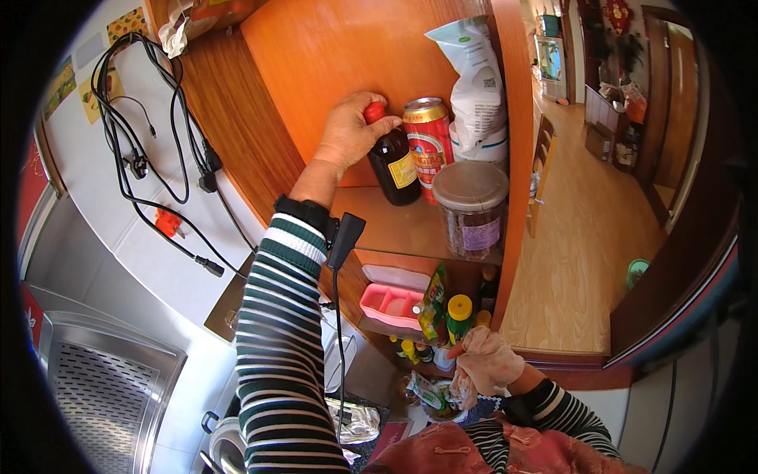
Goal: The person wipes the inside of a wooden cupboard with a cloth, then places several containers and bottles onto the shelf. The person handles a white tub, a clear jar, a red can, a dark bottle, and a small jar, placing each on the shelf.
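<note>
Left arm, in a green-and-white striped sleeve, raised and extended upward into an open wooden wall cupboard (332, 71); left hand (351, 130) curled over the red cap of a dark brown glass bottle with a yellow label (395, 162), fingers wrapped about the neck. The bottle stands upright on the upper shelf, just beside a red and gold drinks can (429, 142), with a white plastic bag (474, 79) behind and a clear plastic jar with a grey lid (471, 207) in front. Right hand (485, 365) held low near the chest, elbow bent, fingers closed around a crumpled pale cloth (472, 378). A pink plastic tray (392, 304) and a yellow-capped green bottle (459, 316) sit on the lower shelf.
</note>
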### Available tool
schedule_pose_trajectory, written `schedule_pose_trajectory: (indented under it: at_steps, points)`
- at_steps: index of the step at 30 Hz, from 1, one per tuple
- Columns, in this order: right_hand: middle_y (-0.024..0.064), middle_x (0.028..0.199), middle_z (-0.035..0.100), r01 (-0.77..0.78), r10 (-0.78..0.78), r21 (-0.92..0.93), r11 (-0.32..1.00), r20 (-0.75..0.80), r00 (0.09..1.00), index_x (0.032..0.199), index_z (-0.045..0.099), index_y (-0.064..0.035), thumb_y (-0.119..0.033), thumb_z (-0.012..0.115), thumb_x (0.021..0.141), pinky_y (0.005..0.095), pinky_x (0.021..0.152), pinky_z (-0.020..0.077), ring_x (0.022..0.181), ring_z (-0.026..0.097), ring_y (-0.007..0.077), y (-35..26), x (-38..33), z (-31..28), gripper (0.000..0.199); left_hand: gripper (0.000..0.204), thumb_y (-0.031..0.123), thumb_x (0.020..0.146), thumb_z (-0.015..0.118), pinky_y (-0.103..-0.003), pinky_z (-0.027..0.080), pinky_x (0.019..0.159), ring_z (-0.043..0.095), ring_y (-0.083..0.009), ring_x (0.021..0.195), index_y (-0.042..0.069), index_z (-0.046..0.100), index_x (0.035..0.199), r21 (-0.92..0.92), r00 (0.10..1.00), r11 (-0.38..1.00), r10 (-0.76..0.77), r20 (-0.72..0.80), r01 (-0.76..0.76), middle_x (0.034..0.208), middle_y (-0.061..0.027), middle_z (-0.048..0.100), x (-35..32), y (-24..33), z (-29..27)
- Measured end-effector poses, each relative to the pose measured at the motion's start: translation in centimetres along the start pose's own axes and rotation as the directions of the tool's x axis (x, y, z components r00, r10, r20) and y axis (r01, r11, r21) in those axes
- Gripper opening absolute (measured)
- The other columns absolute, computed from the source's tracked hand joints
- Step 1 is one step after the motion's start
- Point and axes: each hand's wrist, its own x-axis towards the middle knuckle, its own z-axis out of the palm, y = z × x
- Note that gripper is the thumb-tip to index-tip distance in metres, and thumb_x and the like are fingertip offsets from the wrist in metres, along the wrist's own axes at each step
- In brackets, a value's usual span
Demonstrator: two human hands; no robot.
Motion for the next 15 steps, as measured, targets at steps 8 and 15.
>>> schedule_pose_trajectory:
  at_steps: [8,15]
  points:
    - [0.0091,0.079,0.071,0.030,-0.055,-0.310,0.950,-0.073,0.996,0.089,0.068,-0.0035,-0.017,0.060,0.099,0.0319,0.091,0.0537,0.077,0.072,0.0208,-0.7,0.0,1.4,0.018,0.049,0.024,0.097,0.070,-0.031,0.052,0.086,0.062,-0.0185,0.097,-0.003,0.054,0.135,-0.293,0.983,0.941,-0.182,-0.025,0.167,0.107,-0.0108,0.063,-3.0,-0.2,-1.0]
    - [0.0060,0.084,0.068,0.133,-0.077,-0.511,0.849,0.129,0.989,0.117,0.057,0.0044,-0.019,0.063,0.099,0.0255,0.066,0.0562,0.073,0.068,0.0101,-0.7,0.9,2.3,0.030,0.013,0.010,0.097,0.068,-0.029,0.049,0.085,0.060,-0.0165,0.094,-0.002,0.067,0.102,-0.381,0.942,0.900,-0.291,-0.165,0.211,0.102,-0.0073,0.064,-14.1,4.3,-3.7]
